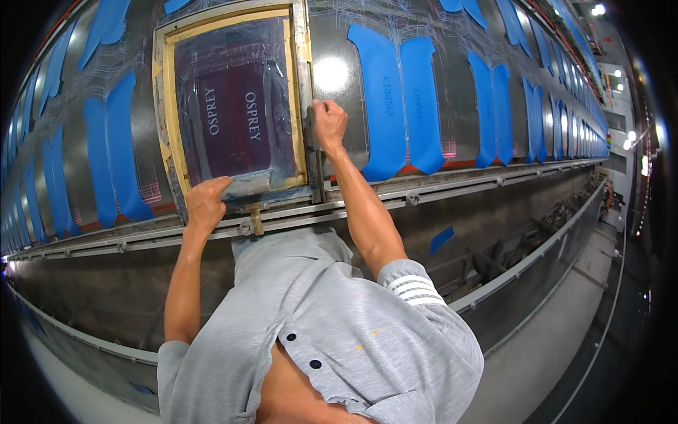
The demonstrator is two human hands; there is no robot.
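Note:
A printing screen with a metal outer frame, yellowish inner border and dark purple mesh lies on the long table, pale lettering showing on the mesh. My left hand grips the screen at its near left part, fingertips over the grey lower border. My right hand is closed on the screen's right side bar, higher up than my left. Flat blue cut pieces in pairs lie on the table on both sides of the screen.
The dark tabletop stretches far left and right with several more blue pieces. A metal rail runs along its near edge. Below are a metal trough and a blue scrap. My body in a grey shirt fills the lower middle.

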